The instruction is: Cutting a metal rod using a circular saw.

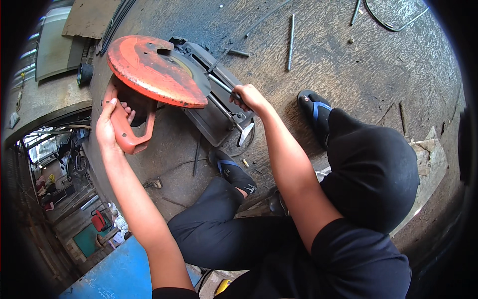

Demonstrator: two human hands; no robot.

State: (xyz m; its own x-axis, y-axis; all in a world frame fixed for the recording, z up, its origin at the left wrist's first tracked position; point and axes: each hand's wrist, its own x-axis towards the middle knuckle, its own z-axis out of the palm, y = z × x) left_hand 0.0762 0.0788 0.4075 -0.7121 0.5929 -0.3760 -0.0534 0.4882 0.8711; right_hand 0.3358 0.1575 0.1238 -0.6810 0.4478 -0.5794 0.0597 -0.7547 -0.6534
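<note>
- Here, the left hand [113, 122] is curled round the orange handle [130, 134] of the saw [154, 74].
- The right hand [249, 97] is closed on a rod [222, 85]; its far end is at the disc [198, 74], but I cannot tell if they touch.
- The saw stands on the floor [358, 70], near the left shoe [231, 172].
- A bar [291, 42] lies beyond.

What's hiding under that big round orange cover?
Part of a dark, flat disc peeks out along the right side of the orange cover. The cover hides the rest, so I can't tell what else is under there.
</note>
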